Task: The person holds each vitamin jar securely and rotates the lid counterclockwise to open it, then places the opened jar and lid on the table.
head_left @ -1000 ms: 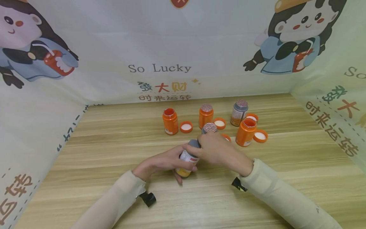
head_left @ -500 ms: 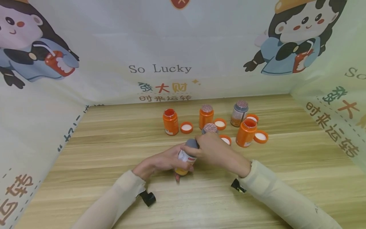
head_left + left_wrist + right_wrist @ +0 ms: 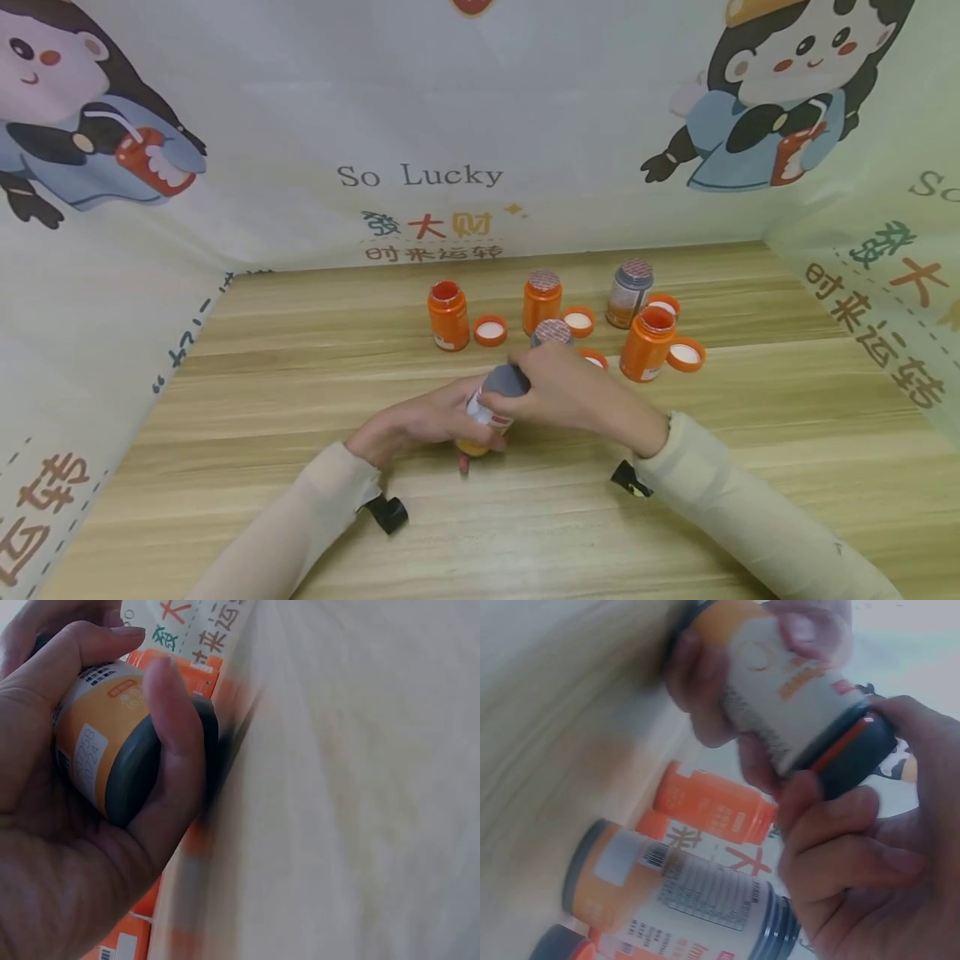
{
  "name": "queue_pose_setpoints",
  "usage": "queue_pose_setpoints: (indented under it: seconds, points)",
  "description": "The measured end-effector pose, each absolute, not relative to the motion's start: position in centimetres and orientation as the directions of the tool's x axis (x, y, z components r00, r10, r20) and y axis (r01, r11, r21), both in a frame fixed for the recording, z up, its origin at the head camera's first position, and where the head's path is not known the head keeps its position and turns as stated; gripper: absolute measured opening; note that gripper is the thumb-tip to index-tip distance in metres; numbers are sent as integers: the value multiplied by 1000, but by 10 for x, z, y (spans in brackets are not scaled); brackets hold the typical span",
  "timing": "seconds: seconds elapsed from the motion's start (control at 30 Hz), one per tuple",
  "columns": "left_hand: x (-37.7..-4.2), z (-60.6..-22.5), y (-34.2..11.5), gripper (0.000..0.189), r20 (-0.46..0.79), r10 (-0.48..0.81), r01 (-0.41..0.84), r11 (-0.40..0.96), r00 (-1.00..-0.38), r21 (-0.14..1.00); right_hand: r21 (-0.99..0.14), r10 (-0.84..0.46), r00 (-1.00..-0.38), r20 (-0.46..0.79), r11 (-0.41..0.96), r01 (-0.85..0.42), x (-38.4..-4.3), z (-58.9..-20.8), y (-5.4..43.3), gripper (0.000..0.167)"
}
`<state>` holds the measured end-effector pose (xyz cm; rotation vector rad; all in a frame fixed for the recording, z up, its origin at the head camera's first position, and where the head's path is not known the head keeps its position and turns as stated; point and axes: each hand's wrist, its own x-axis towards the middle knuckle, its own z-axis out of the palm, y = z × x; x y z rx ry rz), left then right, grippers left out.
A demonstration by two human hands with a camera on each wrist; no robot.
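In the head view my left hand (image 3: 431, 417) grips the body of a pill bottle, held tilted above the table. The bottle (image 3: 780, 682) has a white and yellow-orange label and a dark grey base. My right hand (image 3: 570, 387) holds its dark grey cap (image 3: 506, 381) between thumb and fingers. In the right wrist view an orange line shows at the cap's lower edge, and the cap sits at the bottle's top. The left wrist view shows the left fingers wrapped round the bottle near its base (image 3: 135, 776).
Just behind my right hand stands an uncapped grey bottle with a foil seal (image 3: 552, 331). Orange bottles (image 3: 448, 321) (image 3: 542, 308) (image 3: 647, 348) and another grey bottle (image 3: 628, 296) stand farther back. Several orange-rimmed caps (image 3: 491, 330) lie upturned beside them. Printed cloth walls (image 3: 420, 100) enclose the table.
The held bottle has shifted slightly left. My right fingers have moved round the cap, and more of the cap's top shows now. The standing bottles have not moved.
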<state>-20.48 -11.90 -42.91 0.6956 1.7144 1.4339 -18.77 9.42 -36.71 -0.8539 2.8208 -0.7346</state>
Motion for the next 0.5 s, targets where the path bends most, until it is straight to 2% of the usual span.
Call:
queue_pose_setpoints:
  seconds: [0.17, 0.27, 0.5]
  points:
    - [-208, -428, -122, 49, -221, 784, -60, 230, -581, 971, -478, -516, -857, -14, 756, -447, -188, -365, 96, 51]
    - [-209, -428, -124, 49, -228, 775, -64, 236, -590, 970, -468, -515, -857, -28, 764, -444, -187, -366, 95, 49]
    - [-210, -425, -124, 46, -207, 784, -22, 240, -585, 971, -487, -516, -855, -56, 761, -428, -186, -364, 97, 51]
